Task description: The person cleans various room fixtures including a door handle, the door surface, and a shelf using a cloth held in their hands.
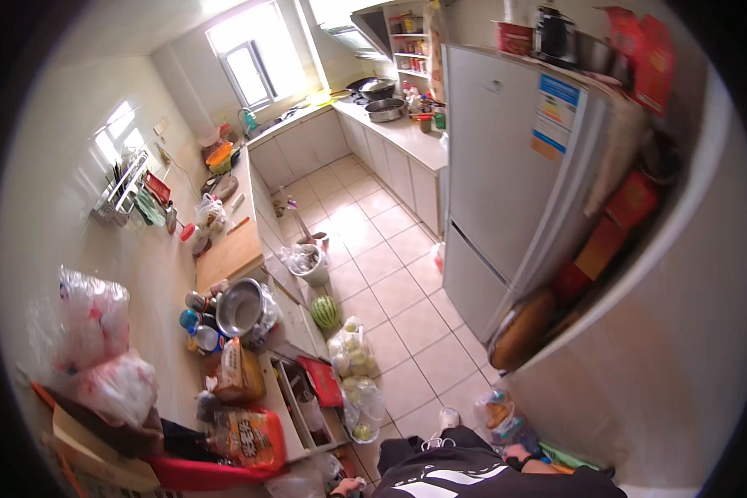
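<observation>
At the bottom edge, my left hand [347, 487] is partly cut off, its fingers curled beside a small pale thing [361, 482] that is too small to name. A clear plastic bag [311, 476] lies close to that hand. Low on the right side of my body is my right hand [518, 452], with a dark band at the wrist. Just beyond it is a clear plastic bag with orange-brown contents [497, 411]; whether my fingers grip it cannot be seen. My white shoe [449, 417] stands on the tiled floor [404, 311] of a kitchen.
An open drawer [314, 414] juts out at the left, near bags of round green fruit [352, 355], a watermelon [325, 312] and a waste bin [311, 267]. The counter holds a steel basin [240, 308] and a cutting board [231, 250]. A refrigerator [504, 168] stands right.
</observation>
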{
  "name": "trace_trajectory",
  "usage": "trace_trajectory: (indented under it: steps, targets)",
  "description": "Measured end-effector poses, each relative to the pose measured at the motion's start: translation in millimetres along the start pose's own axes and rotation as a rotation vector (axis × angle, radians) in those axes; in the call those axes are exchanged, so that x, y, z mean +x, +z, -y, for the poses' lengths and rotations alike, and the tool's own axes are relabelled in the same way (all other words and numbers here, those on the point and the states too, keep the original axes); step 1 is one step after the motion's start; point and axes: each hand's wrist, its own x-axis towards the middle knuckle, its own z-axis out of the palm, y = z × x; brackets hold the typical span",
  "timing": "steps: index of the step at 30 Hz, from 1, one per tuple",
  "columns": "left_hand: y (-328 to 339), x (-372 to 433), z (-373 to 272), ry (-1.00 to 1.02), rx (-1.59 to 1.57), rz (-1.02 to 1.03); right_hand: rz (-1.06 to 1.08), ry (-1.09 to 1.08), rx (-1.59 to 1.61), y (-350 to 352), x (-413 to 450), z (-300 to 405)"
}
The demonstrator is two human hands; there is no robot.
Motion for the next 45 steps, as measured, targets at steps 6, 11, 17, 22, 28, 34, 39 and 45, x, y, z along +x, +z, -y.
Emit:
trace_trajectory:
  steps: [6,11,17,22,28,34,39,45]
  targets:
    - [-55,40,-101,-0.036,-0.644,-0.005,-0.215,0.63,0.922,-326,285,11]
    - [-80,119,-265,0.117,-0.45,0.003,-0.433,0.5,0.947,-490,464,-21]
    - [-208,254,-446,0.018,-0.27,-0.036,-0.094,0.587,0.958,-557,581,13]
    - [-367,362,-622,0.162,-0.354,-0.054,0.022,0.278,0.421,-509,621,-73]
    - [-513,489,-744,0.174,-0.496,-0.153,0.29,0.204,0.289,-535,734,-140]
    - [-577,562,-868,0.025,0.195,0.049,0.15,0.178,-0.102,-698,1016,-194]
    - [-622,586,-946,-0.028,-0.698,-0.061,-0.024,0.553,0.872,-953,1308,-69]
    - [-680,726,-1015,0.004,-0.138,-0.222,-0.287,0.208,0.836,-1162,1573,-36]
